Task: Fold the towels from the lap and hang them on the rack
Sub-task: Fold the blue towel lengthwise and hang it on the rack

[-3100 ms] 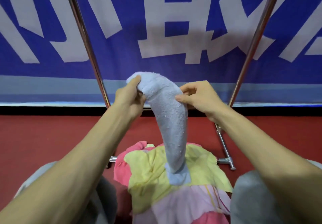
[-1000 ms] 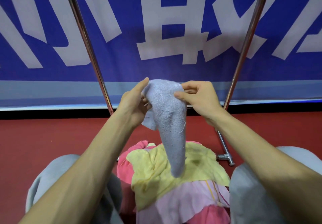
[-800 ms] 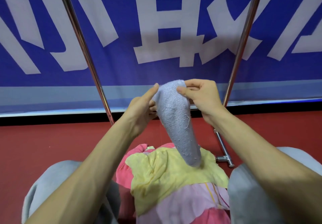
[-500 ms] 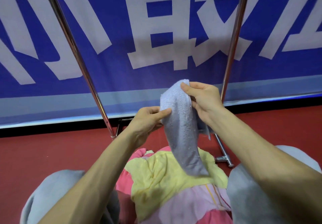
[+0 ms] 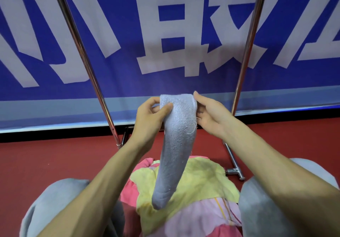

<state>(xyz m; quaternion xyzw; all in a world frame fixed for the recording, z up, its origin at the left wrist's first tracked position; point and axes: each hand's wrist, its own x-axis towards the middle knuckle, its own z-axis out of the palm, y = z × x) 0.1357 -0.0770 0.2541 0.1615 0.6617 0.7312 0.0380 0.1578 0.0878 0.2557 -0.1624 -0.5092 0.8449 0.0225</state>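
A pale blue towel (image 5: pixel 174 144), folded into a narrow strip, hangs down in front of me with its lower end over my lap. My left hand (image 5: pixel 149 117) pinches its top left corner, thumb on the front. My right hand (image 5: pixel 209 115) is at the top right edge, fingers touching the fold behind it. On my lap lies a pile with a yellow towel (image 5: pixel 195 183) on top and pink towels (image 5: pixel 200 220) under it. The rack's two steel uprights (image 5: pixel 82 56) (image 5: pixel 248 45) rise beyond my hands; its top bar is out of view.
The rack's foot bar (image 5: pixel 232 163) rests on the red floor (image 5: pixel 46 163) at the right. A blue banner with large white characters (image 5: pixel 165 34) fills the background behind the rack. My grey-trousered knees (image 5: pixel 266 209) flank the towel pile.
My left hand went from below the towel up to its top left corner. The top edge is now flat and spread between both hands, and the strip hangs straighter.
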